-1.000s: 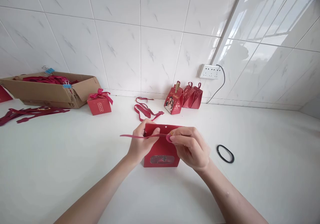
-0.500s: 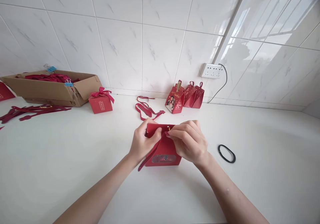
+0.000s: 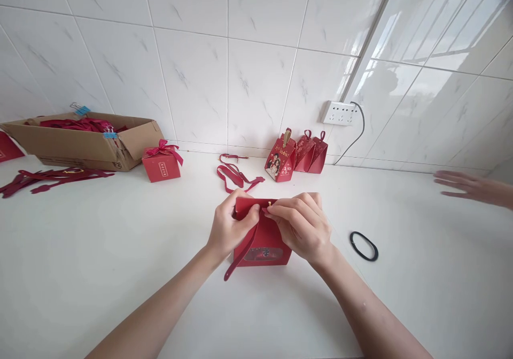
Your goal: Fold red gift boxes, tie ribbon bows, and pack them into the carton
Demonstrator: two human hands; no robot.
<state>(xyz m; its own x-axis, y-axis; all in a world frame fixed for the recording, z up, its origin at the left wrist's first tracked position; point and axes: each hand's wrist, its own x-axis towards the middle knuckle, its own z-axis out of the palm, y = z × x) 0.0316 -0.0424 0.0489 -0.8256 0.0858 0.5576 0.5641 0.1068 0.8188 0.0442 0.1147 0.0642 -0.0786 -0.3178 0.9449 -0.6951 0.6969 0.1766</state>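
A red gift box (image 3: 262,239) with a small oval window stands on the white table in front of me. My left hand (image 3: 232,225) is closed on its upper left edge, thumb on the near face. At the top edge my right hand (image 3: 302,225) pinches the end of a dark red strap (image 3: 242,257), close to a small gold-coloured fastener (image 3: 270,204). The strap's other end, with a hole in it, hangs down past the box's lower left corner. My right fingers hide part of the strap and the box's upper right side.
A cardboard box (image 3: 88,150) of red ribbon and a red box with a bow (image 3: 161,166) stand at back left. Loose red straps (image 3: 236,176) lie ahead; several small red gift boxes (image 3: 280,161) stand by the wall. A black ring (image 3: 364,247) lies right. Another person's hand (image 3: 468,186) reaches in.
Another person's hand has come in at the right edge. The strap's hanging end has shifted slightly down and right. My hands have barely moved.
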